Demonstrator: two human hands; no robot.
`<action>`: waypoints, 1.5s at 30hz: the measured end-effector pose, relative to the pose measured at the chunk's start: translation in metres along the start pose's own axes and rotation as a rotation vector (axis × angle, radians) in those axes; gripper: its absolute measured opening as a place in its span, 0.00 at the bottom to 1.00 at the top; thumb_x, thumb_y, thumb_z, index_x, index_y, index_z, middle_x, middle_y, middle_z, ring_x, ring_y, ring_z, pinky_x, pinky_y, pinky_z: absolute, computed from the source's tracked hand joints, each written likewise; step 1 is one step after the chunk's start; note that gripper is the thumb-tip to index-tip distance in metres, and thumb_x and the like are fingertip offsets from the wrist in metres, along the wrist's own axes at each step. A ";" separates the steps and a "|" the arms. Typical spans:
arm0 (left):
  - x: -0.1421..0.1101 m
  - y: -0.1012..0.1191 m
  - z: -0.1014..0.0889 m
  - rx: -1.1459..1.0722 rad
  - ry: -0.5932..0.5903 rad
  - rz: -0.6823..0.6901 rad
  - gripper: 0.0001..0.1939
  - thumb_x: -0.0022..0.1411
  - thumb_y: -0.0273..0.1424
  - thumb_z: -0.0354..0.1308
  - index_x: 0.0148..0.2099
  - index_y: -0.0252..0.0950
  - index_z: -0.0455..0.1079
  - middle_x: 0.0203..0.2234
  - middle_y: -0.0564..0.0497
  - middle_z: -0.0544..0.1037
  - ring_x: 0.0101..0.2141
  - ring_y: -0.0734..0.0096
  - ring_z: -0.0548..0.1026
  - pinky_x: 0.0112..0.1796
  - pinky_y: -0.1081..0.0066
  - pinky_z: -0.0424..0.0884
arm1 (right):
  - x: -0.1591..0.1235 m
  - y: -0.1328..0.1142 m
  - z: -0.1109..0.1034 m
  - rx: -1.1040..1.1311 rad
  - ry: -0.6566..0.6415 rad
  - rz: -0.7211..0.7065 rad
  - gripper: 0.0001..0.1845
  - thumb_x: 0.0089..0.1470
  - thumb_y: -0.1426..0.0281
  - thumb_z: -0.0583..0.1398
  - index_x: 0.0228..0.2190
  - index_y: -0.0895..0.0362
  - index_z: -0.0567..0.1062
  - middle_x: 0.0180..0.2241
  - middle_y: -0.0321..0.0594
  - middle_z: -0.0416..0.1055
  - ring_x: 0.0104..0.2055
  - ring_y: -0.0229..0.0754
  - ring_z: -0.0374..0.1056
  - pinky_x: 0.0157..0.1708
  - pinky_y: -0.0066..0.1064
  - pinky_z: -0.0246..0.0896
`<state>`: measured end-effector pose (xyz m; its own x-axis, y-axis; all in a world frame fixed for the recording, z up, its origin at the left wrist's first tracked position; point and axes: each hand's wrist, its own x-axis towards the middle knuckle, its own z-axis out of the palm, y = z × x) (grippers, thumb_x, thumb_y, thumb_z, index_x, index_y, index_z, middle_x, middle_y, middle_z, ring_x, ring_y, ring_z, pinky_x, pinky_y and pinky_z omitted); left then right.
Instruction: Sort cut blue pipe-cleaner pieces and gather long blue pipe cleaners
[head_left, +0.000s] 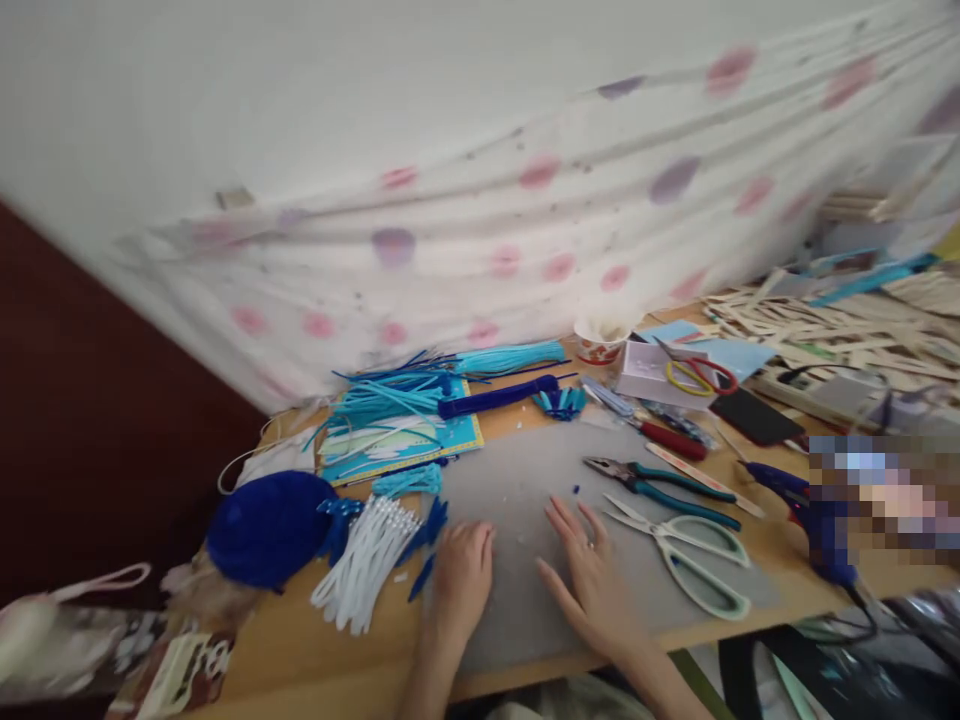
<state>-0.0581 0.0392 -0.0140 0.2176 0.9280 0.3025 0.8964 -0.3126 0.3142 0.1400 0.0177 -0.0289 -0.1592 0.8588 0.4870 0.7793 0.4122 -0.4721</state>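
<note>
Grey-white wall (375,80) is filling the top. White cloth (450,240), pink and purple spots, is hanging in folds below. Dark red-brown panel (90,400) is standing left. Wooden table (285,660) is running alongside. Light is falling softly.

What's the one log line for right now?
left hand: on mat, curled | right hand: on mat, spread open | scissors, pliers: beside right hand

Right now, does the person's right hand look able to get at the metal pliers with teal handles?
Probably yes: the right hand looks empty, fingers spread on the grey mat. The pliers lie just beyond its fingertips, and nothing seems to block the way.
</note>
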 end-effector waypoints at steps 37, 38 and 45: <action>-0.050 -0.027 -0.010 0.073 0.146 -0.238 0.22 0.67 0.32 0.47 0.61 0.35 0.62 0.59 0.42 0.68 0.60 0.58 0.62 0.58 0.53 0.61 | -0.002 0.025 0.006 0.061 0.225 -0.325 0.28 0.34 0.86 0.48 0.38 0.55 0.70 0.43 0.44 0.71 0.51 0.55 0.58 0.46 0.52 0.56; -0.046 -0.029 -0.010 0.085 0.130 -0.229 0.20 0.67 0.31 0.48 0.59 0.36 0.65 0.58 0.43 0.70 0.59 0.58 0.64 0.58 0.52 0.62 | -0.002 0.028 0.006 0.050 0.218 -0.325 0.27 0.34 0.86 0.49 0.37 0.55 0.70 0.43 0.44 0.71 0.50 0.55 0.59 0.46 0.51 0.56; -0.022 -0.031 -0.046 -0.003 0.182 -0.218 0.16 0.65 0.25 0.47 0.47 0.40 0.74 0.45 0.46 0.79 0.46 0.64 0.76 0.48 0.62 0.73 | -0.004 0.058 0.017 -0.025 0.243 -0.413 0.19 0.43 0.82 0.54 0.36 0.51 0.73 0.37 0.40 0.77 0.43 0.55 0.67 0.40 0.47 0.59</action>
<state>-0.1088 0.0191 0.0111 -0.0533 0.9219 0.3838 0.9133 -0.1104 0.3920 0.1754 0.0434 -0.0710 -0.3147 0.5280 0.7888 0.6957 0.6936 -0.1868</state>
